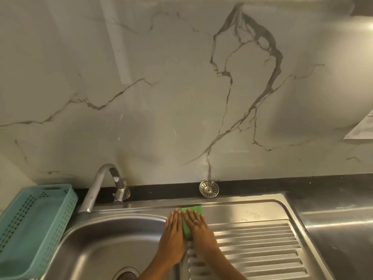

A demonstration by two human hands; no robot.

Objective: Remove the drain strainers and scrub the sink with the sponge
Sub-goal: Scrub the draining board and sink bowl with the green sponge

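Fingers [194, 216] of both hands press sponge [191, 214] flat.

Left hand [174, 229] and right hand [198, 227] lie flat side by side, fingers [177, 214] straight, forearms extended forward.

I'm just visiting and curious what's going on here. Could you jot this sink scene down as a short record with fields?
activity: scrubbing the steel sink top with a sponge
sponge: green, on the flat strip between bowl and draining board
left hand: flat, fingers straight, at the sponge's left edge
right hand: flat, pressing on the sponge
strainer: out of the drain, leaning against the wall behind the sink
tap: no water seen running
basket: teal, left of the bowl
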